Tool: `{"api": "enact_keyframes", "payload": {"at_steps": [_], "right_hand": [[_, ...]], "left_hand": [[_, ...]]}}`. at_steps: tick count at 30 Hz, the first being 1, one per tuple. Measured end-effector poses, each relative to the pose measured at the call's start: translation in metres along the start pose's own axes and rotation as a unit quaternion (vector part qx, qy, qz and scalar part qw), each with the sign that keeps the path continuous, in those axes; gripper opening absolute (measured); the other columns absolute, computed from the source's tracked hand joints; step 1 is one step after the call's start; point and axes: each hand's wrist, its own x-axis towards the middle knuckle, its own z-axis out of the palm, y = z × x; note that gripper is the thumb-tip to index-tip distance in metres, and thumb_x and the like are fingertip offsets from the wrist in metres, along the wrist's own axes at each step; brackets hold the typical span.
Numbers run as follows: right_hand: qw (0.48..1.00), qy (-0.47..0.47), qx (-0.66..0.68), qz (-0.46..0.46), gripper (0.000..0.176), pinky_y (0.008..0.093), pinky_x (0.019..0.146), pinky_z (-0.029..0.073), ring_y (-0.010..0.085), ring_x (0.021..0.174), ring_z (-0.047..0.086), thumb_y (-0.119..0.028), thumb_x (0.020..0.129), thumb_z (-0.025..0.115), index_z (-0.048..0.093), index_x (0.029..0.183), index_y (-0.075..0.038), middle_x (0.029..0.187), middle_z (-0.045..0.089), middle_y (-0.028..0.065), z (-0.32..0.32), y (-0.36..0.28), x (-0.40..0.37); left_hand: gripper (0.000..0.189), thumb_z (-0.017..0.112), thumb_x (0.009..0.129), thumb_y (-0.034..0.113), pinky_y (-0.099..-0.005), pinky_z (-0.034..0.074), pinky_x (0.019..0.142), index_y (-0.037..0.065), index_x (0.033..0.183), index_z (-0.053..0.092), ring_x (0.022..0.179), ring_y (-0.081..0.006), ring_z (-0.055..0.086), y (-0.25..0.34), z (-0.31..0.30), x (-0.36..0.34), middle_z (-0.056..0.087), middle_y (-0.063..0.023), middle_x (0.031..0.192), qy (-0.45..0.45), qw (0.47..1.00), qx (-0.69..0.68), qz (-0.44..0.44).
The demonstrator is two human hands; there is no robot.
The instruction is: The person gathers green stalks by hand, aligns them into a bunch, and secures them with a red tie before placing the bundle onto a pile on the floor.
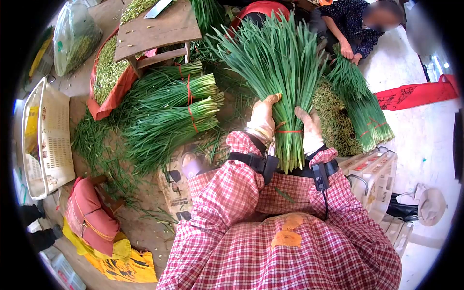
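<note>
- Gripping the chive bundle (278, 63) from both sides: left hand (263, 118) curled round the left of the stalks, right hand (309, 128) pressed against the right, both gloved by the look of it.
- Held upright just in front of the chest, leafy tops fanning up and away, cut ends poking down between the wrists.
- Cinched with a thin red band (289, 131), sitting right between the two hands.
- Biggest worry, probably: squeezing too hard and bruising or snapping those soft stalks.
- Could also shed stalks out the bottom if either grip eases off, with one skinny band round a fat bunch.
- Might flop sideways too, being top-heavy and only held down low.
- Pose-wise: forearms angled in and nearly meeting, wrists bent back, fingers pointing up along the stalks.
- Can't tell what the fingers behind the bunch are doing, hidden by the greens.
- Also around: a stack of tied bundles (179, 111) lying off to the left, and another person's hand (346, 50) on a separate bunch (360, 101) opposite, well apart.
</note>
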Motion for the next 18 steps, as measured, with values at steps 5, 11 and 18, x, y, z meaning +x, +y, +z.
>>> {"api": "enact_keyframes", "payload": {"at_steps": [5, 11, 18], "right_hand": [[0.979, 0.074, -0.046, -0.187, 0.053, 0.0289, 0.093, 0.048, 0.0163, 0.098, 0.060, -0.022, 0.090, 0.071, 0.052, 0.132, 0.004, 0.116, 0.062, 0.0096, -0.011, -0.031, 0.030], [0.899, 0.014, -0.371, -0.230, 0.041, 0.0286, 0.070, 0.051, 0.0161, 0.075, 0.064, -0.031, 0.085, 0.075, 0.066, 0.113, -0.002, 0.089, 0.069, 0.0077, 0.036, -0.105, 0.043], [0.740, -0.049, -0.656, -0.144, 0.050, 0.0415, 0.074, 0.053, 0.0357, 0.082, 0.068, -0.056, 0.083, 0.068, 0.067, 0.098, -0.007, 0.086, 0.071, 0.0139, 0.058, -0.094, 0.078]], "left_hand": [[0.020, 0.062, 0.091, 0.017, -0.0417, 0.060, 0.056, 0.003, 0.104, 0.067, 0.066, -0.0260, 0.070, 0.004, 0.007, -0.009, 0.072, -0.0115, 0.087, 0.027, 0.999, 0.027, 0.021], [0.018, 0.063, 0.089, 0.014, -0.0411, 0.060, 0.057, 0.002, 0.102, 0.068, 0.067, -0.0244, 0.070, 0.005, 0.016, -0.020, 0.072, -0.0107, 0.085, 0.013, 0.999, 0.016, 0.048], [0.012, 0.066, 0.085, 0.009, -0.0376, 0.058, 0.062, 0.002, 0.095, 0.070, 0.065, -0.0223, 0.068, 0.006, 0.015, -0.014, 0.071, -0.0083, 0.083, 0.046, 0.995, 0.025, 0.083]]}}
